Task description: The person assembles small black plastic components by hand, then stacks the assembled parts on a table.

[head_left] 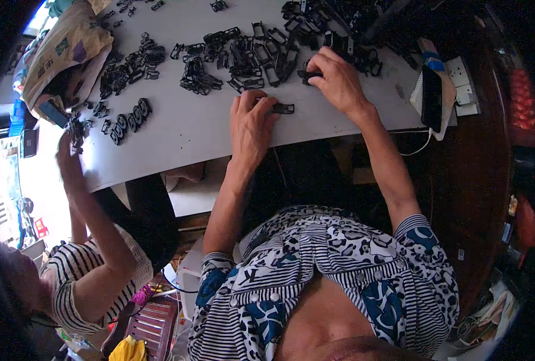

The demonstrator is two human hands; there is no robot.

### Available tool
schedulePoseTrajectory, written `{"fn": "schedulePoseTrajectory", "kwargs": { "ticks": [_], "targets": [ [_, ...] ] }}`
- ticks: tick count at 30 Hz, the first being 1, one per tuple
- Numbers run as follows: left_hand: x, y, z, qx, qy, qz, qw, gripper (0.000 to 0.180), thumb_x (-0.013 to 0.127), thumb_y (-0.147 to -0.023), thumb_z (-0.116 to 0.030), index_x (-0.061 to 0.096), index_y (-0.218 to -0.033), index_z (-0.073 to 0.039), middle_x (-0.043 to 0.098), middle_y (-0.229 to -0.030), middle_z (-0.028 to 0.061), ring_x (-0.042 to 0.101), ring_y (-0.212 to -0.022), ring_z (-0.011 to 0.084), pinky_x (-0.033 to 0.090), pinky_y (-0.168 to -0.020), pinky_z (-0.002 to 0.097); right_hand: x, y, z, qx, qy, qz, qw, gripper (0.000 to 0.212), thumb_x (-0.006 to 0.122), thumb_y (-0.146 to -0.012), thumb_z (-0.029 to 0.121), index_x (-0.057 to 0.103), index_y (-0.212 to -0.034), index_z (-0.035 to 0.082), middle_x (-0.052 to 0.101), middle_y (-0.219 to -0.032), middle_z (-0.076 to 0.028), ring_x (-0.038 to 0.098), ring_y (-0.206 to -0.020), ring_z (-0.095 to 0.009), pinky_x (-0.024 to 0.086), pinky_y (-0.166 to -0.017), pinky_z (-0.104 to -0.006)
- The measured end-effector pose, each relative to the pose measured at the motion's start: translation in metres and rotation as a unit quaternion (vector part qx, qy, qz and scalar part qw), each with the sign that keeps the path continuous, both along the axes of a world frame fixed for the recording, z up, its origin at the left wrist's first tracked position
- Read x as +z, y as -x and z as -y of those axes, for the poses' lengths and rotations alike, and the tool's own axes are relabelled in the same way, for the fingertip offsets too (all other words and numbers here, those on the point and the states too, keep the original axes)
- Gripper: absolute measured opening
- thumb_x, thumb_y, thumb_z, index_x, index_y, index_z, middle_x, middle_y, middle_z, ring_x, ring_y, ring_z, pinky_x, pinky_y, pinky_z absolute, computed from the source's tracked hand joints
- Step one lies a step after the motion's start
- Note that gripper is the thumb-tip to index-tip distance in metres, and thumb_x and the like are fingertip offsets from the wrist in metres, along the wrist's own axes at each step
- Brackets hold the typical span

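Near the front edge of the white table (pixel 186 123), my left hand (pixel 250 129) is closed on a small black plastic frame (pixel 284 109), which sticks out to the right of the fingers. Farther back and to the right, my right hand (pixel 342 84) pinches a small dark plastic piece (pixel 307 76), partly covered by the fingers. Just beyond both hands spreads a loose pile of black rectangular plastic frames (pixel 271 74). Darker parts (pixel 333 41) are heaped behind my right hand.
A co-worker's hand (pixel 70 159) handles black parts at the table's left end, beside a sack (pixel 68 48). Black round-ended parts (pixel 130 121) stand in a row nearby, before another pile (pixel 136 63). At right, a phone (pixel 432 99) leans beside a white cable (pixel 421 149).
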State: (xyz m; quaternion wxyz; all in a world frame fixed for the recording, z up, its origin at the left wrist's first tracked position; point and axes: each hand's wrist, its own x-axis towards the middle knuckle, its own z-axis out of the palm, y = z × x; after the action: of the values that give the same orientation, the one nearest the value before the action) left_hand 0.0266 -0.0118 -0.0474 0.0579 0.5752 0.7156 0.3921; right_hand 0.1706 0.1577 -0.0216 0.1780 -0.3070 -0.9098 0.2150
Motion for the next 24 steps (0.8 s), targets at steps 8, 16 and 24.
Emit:
{"fn": "schedulePoseTrajectory", "kwargs": {
  "ticks": [8,16,24],
  "targets": [
    [-0.003,0.002,0.002,-0.008,-0.021,0.003,1.000,0.036,0.074,-0.067,-0.002,0.064,-0.101,-0.005,0.057,-0.103,0.0092,0.052,-0.094,0.0311,0.043,-0.082,0.0403,-0.014,-0.011,-0.015,-0.046,0.086,-0.148,0.984,0.022,0.071,-0.078,0.008,0.057,-0.094,0.002,0.058,-0.092,-0.009,0.061,-0.086,-0.024,0.049,-0.076,-0.0359],
    [0.029,-0.026,-0.023,0.049,-0.056,0.192,0.979,0.040,0.075,-0.075,-0.003,0.061,-0.113,-0.005,0.061,-0.103,0.0138,0.064,-0.081,0.0258,0.051,-0.071,0.0353,-0.006,-0.006,0.000,-0.024,0.282,-0.274,0.919,0.021,0.069,-0.083,0.009,0.057,-0.100,0.003,0.059,-0.088,-0.005,0.059,-0.077,-0.013,0.051,-0.067,-0.0291],
    [0.027,-0.024,-0.064,-0.007,-0.089,0.433,0.897,0.014,0.056,-0.089,0.001,0.056,-0.103,0.003,0.064,-0.092,0.0100,0.061,-0.073,0.0126,0.051,-0.064,0.0256,0.006,0.010,0.019,0.006,0.335,-0.313,0.888,0.028,0.063,-0.085,0.000,0.057,-0.112,0.003,0.054,-0.111,-0.008,0.058,-0.097,-0.014,0.054,-0.072,-0.0271]
  ]
}}
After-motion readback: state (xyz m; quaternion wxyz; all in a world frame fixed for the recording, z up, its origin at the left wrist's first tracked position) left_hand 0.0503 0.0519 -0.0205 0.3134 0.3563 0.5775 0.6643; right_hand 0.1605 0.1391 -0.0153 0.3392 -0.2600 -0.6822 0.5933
